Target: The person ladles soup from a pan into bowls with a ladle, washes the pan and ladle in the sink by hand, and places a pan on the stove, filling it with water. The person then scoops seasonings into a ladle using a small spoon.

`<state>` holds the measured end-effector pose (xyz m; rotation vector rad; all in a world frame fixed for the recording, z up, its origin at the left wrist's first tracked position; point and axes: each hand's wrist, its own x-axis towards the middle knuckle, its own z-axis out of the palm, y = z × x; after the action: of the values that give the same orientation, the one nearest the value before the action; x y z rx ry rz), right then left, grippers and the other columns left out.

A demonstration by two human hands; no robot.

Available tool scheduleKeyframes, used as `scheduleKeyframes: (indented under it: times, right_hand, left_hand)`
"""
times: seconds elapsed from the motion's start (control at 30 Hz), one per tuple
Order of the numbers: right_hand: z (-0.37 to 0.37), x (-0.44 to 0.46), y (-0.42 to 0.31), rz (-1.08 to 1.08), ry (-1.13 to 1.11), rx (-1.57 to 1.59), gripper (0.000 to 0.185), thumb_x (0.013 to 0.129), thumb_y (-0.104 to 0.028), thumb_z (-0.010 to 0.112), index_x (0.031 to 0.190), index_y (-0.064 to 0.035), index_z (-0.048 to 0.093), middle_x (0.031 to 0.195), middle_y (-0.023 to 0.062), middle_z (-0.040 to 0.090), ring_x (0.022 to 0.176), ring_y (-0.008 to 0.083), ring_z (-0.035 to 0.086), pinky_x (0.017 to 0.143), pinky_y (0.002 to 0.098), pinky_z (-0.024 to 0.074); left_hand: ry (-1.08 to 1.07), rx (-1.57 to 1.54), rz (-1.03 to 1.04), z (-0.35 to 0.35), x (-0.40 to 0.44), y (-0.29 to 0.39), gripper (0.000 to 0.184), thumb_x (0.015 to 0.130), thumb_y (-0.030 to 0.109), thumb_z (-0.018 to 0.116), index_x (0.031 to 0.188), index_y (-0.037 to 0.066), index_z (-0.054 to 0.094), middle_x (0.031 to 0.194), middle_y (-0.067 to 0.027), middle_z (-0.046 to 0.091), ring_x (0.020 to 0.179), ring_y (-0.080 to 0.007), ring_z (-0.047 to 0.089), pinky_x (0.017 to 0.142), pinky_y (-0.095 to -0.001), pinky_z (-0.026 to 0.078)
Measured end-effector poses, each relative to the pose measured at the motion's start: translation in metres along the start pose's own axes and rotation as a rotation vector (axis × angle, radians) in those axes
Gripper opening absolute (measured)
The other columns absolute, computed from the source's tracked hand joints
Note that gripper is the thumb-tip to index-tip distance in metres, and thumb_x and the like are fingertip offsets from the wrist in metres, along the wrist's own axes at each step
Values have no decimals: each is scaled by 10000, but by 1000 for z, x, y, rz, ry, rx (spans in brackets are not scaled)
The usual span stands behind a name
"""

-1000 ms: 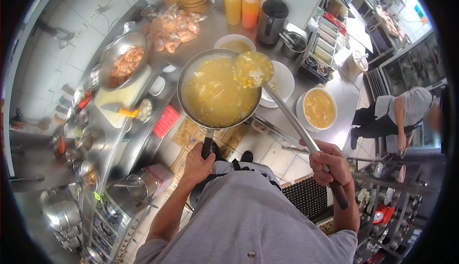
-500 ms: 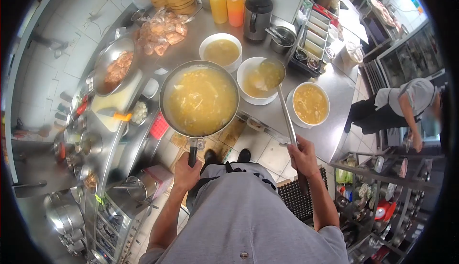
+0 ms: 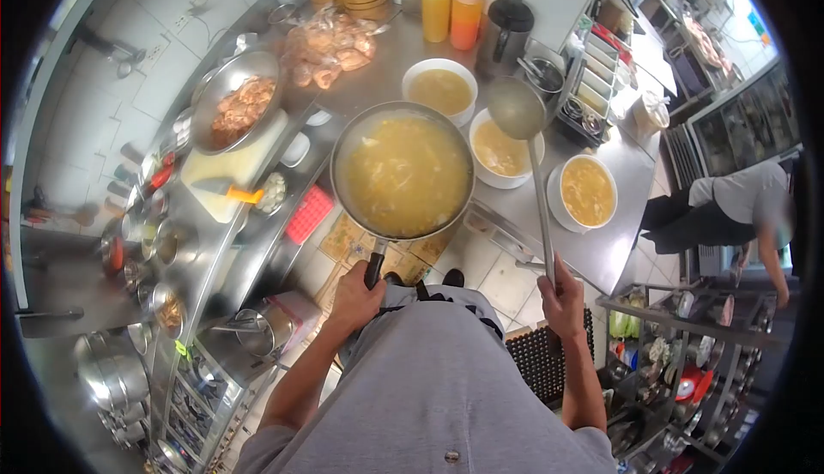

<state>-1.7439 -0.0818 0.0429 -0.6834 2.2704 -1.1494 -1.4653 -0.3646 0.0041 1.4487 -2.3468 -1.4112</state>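
Observation:
My left hand (image 3: 356, 298) is wrapped round the black handle of a frying pan (image 3: 402, 169), which holds yellow soup with pale strands. In my right hand (image 3: 563, 298) is the long handle of a metal ladle (image 3: 517, 108). The ladle's bowl is over the back edge of the middle soup bowl (image 3: 502, 152); whether it touches the rim I cannot tell. Behind stands another white bowl (image 3: 440, 90) of yellowish soup. A third soup bowl (image 3: 585, 191) sits on a plate at the right. All three bowls have soup in them.
At the left are a metal bowl of raw meat (image 3: 245, 109), a cutting board (image 3: 223, 169) and a knife (image 3: 245, 193). Bagged meat (image 3: 329, 49), squeeze bottles (image 3: 436, 11), a dark jug (image 3: 505, 32) and a condiment rack (image 3: 592, 79) line the back. Another person (image 3: 738, 208) stands at right.
The ladle has risen and tipped out its soup; its bowl now looks bare. The middle bowl's soup shows more plainly. The whole view has shifted, and the other person leans further down.

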Motion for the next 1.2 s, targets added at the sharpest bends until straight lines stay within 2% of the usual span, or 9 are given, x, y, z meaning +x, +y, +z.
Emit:
scheduleKeyframes:
  times: [0.1,0.17,0.23,0.33,0.37,0.43,0.8,0.87,1.2]
  right_hand:
    - [9,0,-22,-83,-142,28,572,955,-51,649,1510,-21,513,766,131,606,689,123,594,649,319,513]
    - [26,6,-54,-66,-160,-94,573,947,-54,650,1504,-31,519,756,174,618,667,175,629,643,348,517]
    - [52,7,-62,-120,-140,-225,556,925,-69,659,1470,-52,549,755,279,630,638,323,687,639,414,519]
    - [68,-7,-62,-98,-320,-85,509,933,-123,672,1411,7,560,713,217,622,590,258,642,605,433,506]
    - [69,-14,-65,95,-481,170,453,977,-124,630,1397,31,564,695,103,607,496,184,555,498,377,463]
    - [73,-23,-78,409,-629,648,399,1013,-97,579,1392,28,571,712,23,565,437,114,471,411,283,382]
    - [47,-26,-117,587,-616,890,434,999,-64,576,1415,57,552,691,29,512,397,74,416,351,237,308]
    - [35,-23,-123,583,-586,872,449,986,-48,577,1421,63,550,691,28,500,397,71,418,348,235,304]
    - [-27,-16,-128,517,-369,899,501,936,-10,560,1426,88,531,643,30,494,367,72,403,323,238,296]
  left_hand:
    - [8,48,76,-2,6,-8,242,902,191,683,946,-28,589,667,-155,661,523,-248,677,546,-409,539]
    - [-40,-10,3,-10,3,3,280,872,213,704,962,-30,596,838,-294,682,824,-479,690,738,-538,523]
    - [-42,-7,34,-13,4,2,281,872,209,705,960,-32,591,835,-297,677,826,-484,684,738,-539,521]
    - [-53,-2,47,-16,4,6,282,873,203,705,957,-36,581,831,-300,667,829,-492,674,735,-540,518]
    - [-67,7,31,-17,4,7,283,874,201,705,955,-38,577,830,-301,663,829,-495,669,733,-539,516]
    - [-62,20,32,-17,6,8,288,873,206,706,950,-39,576,828,-302,661,826,-496,667,732,-542,512]
    - [-66,4,11,-21,-3,8,321,869,231,707,984,-51,605,826,-287,669,806,-483,666,730,-532,505]
    - [6,65,134,-18,-3,15,275,878,203,673,957,-51,600,674,-201,661,566,-296,691,603,-438,530]
    - [-70,-46,4,-8,3,65,264,894,191,659,1017,-39,621,658,-194,659,552,-319,683,579,-448,529]
